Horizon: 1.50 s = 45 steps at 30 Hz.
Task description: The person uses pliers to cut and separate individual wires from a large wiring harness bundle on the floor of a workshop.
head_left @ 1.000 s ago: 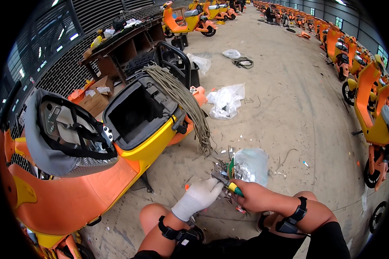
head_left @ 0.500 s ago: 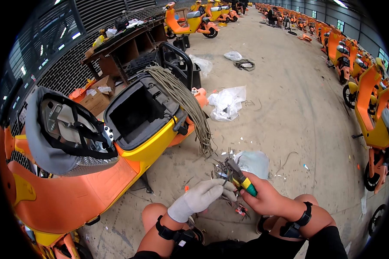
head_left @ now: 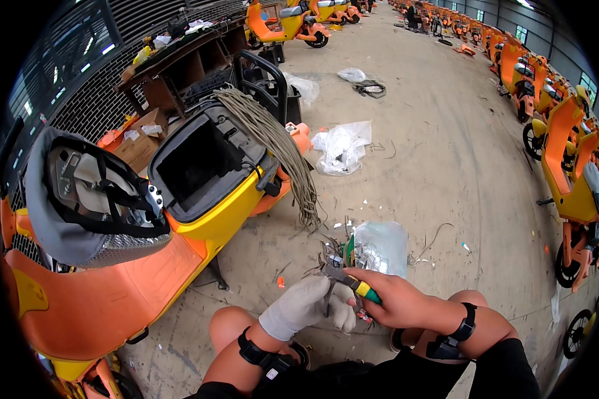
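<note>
My right hand (head_left: 400, 300), bare, is closed around pliers (head_left: 362, 288) with yellow and green handles. The jaws point left, toward my left hand (head_left: 299, 310) in its pale glove. That hand is closed on a thin dark strip (head_left: 329, 300), and the plier jaws are right by its upper end; whether they touch it I cannot tell. To the left stands an orange and yellow scooter (head_left: 106, 286) with its grey seat (head_left: 63, 229) tipped up. A bundle of grey-green cords (head_left: 269, 136) lies across the scooter's rear, beside the uncovered storage box (head_left: 173, 206).
Beyond my hands, a clear plastic bag (head_left: 387, 246) lies on the floor beside dark scraps (head_left: 329, 249). Another plastic bag (head_left: 343, 143) is farther off. A brown desk (head_left: 173, 76) stands at the far left. Rows of scooters (head_left: 566, 169) line the right side.
The pliers have turned from pointing up to pointing left and moved down toward my gloved hand. My gloved fingers have curled more. The view has shifted slightly, moving the scooter left and up.
</note>
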Each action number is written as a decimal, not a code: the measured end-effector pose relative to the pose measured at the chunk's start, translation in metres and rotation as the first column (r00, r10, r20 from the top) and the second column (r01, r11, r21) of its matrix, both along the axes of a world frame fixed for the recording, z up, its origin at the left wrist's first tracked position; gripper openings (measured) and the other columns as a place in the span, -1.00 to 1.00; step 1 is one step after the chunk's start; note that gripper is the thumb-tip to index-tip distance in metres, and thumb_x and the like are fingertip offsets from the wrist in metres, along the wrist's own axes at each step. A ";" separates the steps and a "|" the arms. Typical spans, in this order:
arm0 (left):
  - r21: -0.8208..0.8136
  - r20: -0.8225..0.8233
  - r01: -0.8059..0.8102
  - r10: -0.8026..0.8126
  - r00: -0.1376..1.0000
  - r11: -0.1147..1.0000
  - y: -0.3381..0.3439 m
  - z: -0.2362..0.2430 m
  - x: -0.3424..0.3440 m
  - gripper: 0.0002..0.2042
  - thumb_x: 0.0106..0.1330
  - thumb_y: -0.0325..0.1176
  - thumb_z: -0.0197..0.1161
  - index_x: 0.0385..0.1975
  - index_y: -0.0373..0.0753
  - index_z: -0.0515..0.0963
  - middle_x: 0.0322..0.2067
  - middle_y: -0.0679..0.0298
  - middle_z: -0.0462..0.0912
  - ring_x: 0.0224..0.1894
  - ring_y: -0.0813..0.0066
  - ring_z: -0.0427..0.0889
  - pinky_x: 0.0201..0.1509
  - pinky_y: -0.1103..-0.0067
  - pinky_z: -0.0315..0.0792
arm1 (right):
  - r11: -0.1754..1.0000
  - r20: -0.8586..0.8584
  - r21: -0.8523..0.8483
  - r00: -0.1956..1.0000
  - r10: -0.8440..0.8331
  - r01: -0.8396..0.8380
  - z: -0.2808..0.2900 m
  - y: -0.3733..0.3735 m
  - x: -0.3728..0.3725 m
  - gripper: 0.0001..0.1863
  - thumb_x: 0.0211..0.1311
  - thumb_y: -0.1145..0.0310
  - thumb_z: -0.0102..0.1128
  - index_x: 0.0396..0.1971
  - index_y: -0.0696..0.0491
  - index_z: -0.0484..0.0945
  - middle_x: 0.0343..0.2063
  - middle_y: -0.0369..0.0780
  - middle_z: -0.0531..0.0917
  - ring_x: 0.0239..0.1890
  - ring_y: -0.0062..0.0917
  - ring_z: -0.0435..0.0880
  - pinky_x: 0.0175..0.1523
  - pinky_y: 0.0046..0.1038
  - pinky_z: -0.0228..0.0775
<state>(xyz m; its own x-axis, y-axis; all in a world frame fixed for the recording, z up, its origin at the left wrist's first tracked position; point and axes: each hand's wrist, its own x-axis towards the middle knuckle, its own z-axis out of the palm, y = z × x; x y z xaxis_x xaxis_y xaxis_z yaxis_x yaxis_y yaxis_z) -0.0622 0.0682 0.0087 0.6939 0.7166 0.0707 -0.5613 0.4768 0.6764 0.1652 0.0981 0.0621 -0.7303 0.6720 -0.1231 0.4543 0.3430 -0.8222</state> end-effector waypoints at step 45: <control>0.736 -0.525 0.438 0.844 -0.111 0.516 0.001 -0.021 0.020 -0.80 0.32 -0.32 0.09 -0.43 -0.31 0.53 -0.66 0.10 0.60 -0.61 0.12 0.63 -0.53 0.32 0.49 | 1.000 0.266 0.006 0.964 0.019 -0.021 -0.023 0.005 0.001 -0.43 0.21 0.43 0.06 0.24 0.19 0.22 -0.22 0.15 0.61 -0.25 0.03 0.63 -0.14 -0.12 0.47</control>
